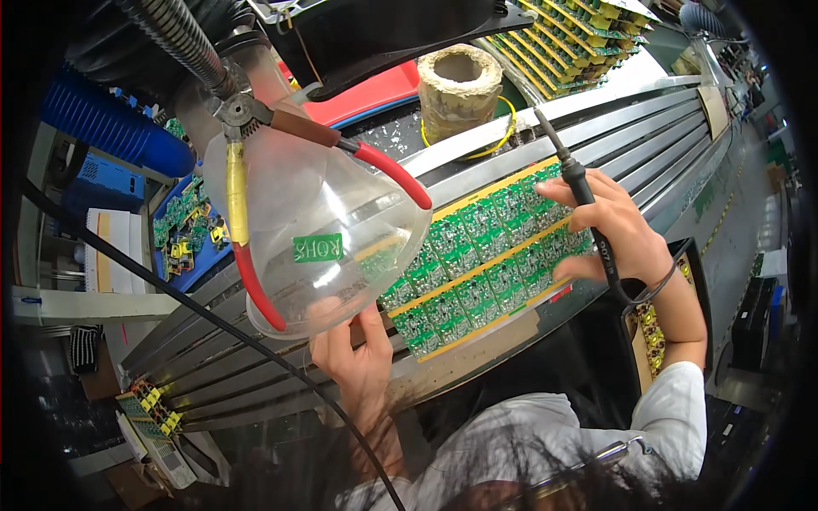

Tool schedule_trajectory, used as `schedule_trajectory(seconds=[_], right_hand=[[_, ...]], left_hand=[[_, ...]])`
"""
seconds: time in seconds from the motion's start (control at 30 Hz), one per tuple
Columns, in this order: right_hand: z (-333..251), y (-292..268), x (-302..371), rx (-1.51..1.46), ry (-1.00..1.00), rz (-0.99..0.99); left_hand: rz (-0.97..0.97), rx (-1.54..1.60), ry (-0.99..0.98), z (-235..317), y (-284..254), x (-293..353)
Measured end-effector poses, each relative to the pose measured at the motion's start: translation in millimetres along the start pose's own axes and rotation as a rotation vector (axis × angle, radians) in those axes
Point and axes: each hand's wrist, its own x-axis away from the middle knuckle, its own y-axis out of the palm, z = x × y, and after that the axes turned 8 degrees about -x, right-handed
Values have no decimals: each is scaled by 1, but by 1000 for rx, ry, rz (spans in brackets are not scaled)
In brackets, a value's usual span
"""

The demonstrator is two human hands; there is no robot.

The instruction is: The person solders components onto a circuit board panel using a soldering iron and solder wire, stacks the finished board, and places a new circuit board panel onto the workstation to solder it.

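Note:
A panel of green circuit boards [477, 255] with yellow edge strips lies slantwise across the metal rails in front of me. My left hand [356, 351] is at its left end, thumb and fingers bent against the edge; the fingertips show only dimly through a clear plastic hood [358, 200]. At the panel's right end, my right hand [626, 230] grips a black soldering iron [579, 186], its metal tip pointing up and away from the boards. The thumb and forefinger of that hand also reach onto the panel's right edge.
The hood hangs from a flexible metal duct [183, 43], with red and yellow arms. A black cable [213, 319] crosses at left. Behind the panel stand a solder-stained roll [460, 89], a red tray [366, 94] and stacked board panels [579, 43]. A blue bin [192, 271] holds small boards.

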Motion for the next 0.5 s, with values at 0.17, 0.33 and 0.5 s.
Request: schedule_trajectory(seconds=[0.17,0.33,0.5], right_hand=[[-1,-5,-7,80,-10,-219],[6,-6,-13,163,32,-360],[13,-8,-12,168,27,-398]], left_hand=[[-12,-2,-4,-1,-2,1],[23,-12,9,0,-3,1],[78,-42,-16,-4,-1,2]])
